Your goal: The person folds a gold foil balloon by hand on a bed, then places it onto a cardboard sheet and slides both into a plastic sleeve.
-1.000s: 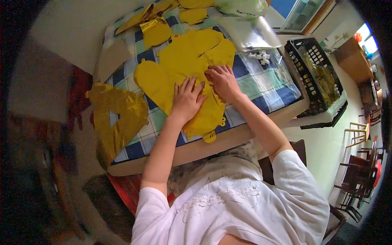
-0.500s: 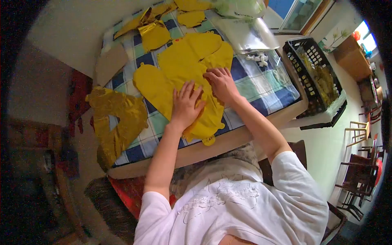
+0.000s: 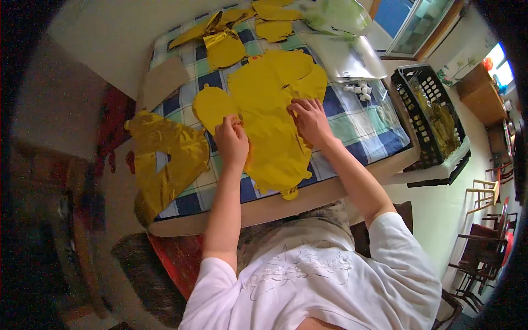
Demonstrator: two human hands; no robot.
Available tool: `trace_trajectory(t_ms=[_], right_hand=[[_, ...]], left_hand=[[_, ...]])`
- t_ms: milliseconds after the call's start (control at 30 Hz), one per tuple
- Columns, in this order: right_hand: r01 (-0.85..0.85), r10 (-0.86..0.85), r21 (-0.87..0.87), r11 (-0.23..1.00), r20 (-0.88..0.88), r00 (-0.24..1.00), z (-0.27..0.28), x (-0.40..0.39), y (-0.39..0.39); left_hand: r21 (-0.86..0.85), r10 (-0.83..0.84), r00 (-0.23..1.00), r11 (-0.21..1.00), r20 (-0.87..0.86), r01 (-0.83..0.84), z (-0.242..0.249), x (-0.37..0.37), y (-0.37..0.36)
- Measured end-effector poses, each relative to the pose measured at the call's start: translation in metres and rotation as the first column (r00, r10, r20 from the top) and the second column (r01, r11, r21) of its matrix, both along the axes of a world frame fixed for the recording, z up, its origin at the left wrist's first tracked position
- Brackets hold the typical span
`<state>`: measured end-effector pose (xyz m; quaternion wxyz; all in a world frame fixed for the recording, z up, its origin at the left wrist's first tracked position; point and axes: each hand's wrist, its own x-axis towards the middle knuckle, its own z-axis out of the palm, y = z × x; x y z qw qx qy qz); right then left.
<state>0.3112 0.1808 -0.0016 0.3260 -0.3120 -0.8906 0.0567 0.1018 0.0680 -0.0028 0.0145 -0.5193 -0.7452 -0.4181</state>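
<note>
A large flat yellow foil balloon (image 3: 269, 110) lies on a table covered with a blue, green and white checked cloth (image 3: 363, 129). My left hand (image 3: 231, 140) pinches the balloon's left edge, folding that side lobe inward. My right hand (image 3: 311, 121) lies flat on the balloon's right side, fingers spread, pressing it down. The balloon's small tab (image 3: 290, 193) reaches the table's near edge.
A crumpled gold foil balloon (image 3: 165, 159) hangs over the table's left edge. More yellow foil pieces (image 3: 225, 47) and clear plastic bags (image 3: 352, 55) lie at the far side, small white parts (image 3: 358, 88) beside them. A black crate (image 3: 434, 115) stands right of the table. Chairs stand far right.
My left hand has slid left off the balloon's middle and taken hold of its left edge, folding the lobe in. My right hand stays pressed on the balloon.
</note>
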Motion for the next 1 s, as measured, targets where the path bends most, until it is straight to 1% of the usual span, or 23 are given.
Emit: trace_trajectory(t_ms=[67,100,167,267,333,367,400,467,500,533,567,600,700,733,833,1000], right_hand=[[-0.003,0.003,0.004,1.0,-0.007,1.0,0.0,0.0,0.0],[-0.004,0.004,-0.008,1.0,-0.013,1.0,0.0,-0.001,0.0],[-0.008,0.008,-0.036,0.999,-0.02,1.0,0.0,-0.001,0.0],[-0.005,0.004,-0.021,1.0,-0.042,0.999,-0.006,-0.002,0.003],[0.035,-0.032,0.034,0.999,-0.094,0.995,-0.006,-0.004,0.004],[0.057,-0.05,0.057,0.997,-0.12,0.992,-0.005,-0.004,0.002],[0.082,-0.071,0.06,0.995,-0.155,0.985,0.0,-0.002,-0.003],[0.135,-0.114,0.077,0.988,-0.231,0.966,0.025,0.003,-0.013],[0.123,-0.142,-0.12,0.985,-0.167,0.976,0.032,0.011,-0.017],[0.12,-0.157,-0.315,0.941,-0.097,0.983,0.037,0.021,-0.021],[0.125,-0.159,-0.497,0.859,-0.025,0.987,0.043,0.027,-0.027],[0.121,-0.14,-0.601,0.79,0.015,0.99,0.054,0.03,-0.038],[0.211,-0.107,-0.529,0.822,0.221,0.97,0.045,0.038,-0.055],[0.196,-0.087,-0.603,0.773,0.205,0.975,0.041,0.039,-0.059],[0.162,-0.093,-0.627,0.762,0.142,0.986,0.043,0.036,-0.072],[0.145,-0.064,-0.639,0.755,0.149,0.987,0.038,0.035,-0.076]], left_hand=[[-0.011,0.014,0.999,1.0,-0.04,-0.014,0.008,0.005,-0.002],[0.012,0.015,0.999,1.0,-0.039,-0.015,0.007,0.006,-0.002],[0.054,0.022,0.999,0.998,-0.034,-0.02,0.005,0.008,-0.001],[0.088,0.042,0.995,0.996,-0.09,-0.035,-0.006,-0.004,0.0],[-0.134,0.048,0.997,0.99,0.06,-0.04,0.023,-0.002,-0.015],[-0.246,0.062,0.989,0.969,0.134,-0.027,0.032,-0.001,-0.024],[-0.153,-0.015,0.991,0.988,0.134,0.036,0.022,-0.005,-0.033],[-0.089,-0.047,0.906,0.992,0.42,0.092,0.011,-0.011,-0.047],[-0.055,-0.063,0.829,0.992,0.556,0.112,0.007,-0.01,-0.055],[-0.109,-0.042,0.752,0.983,0.658,0.15,0.037,0.0,-0.063],[-0.137,-0.04,0.728,0.974,0.685,0.182,0.035,-0.001,-0.068],[-0.163,-0.037,0.704,0.963,0.71,0.216,0.034,-0.004,-0.073],[-0.216,-0.021,0.646,0.934,0.763,0.285,0.037,-0.002,-0.081],[-0.233,-0.011,0.63,0.924,0.776,0.303,0.038,0.0,-0.083],[-0.184,-0.061,0.636,0.932,0.77,0.312,0.032,0.004,-0.084],[-0.175,-0.077,0.622,0.926,0.779,0.334,0.026,0.007,-0.084]])
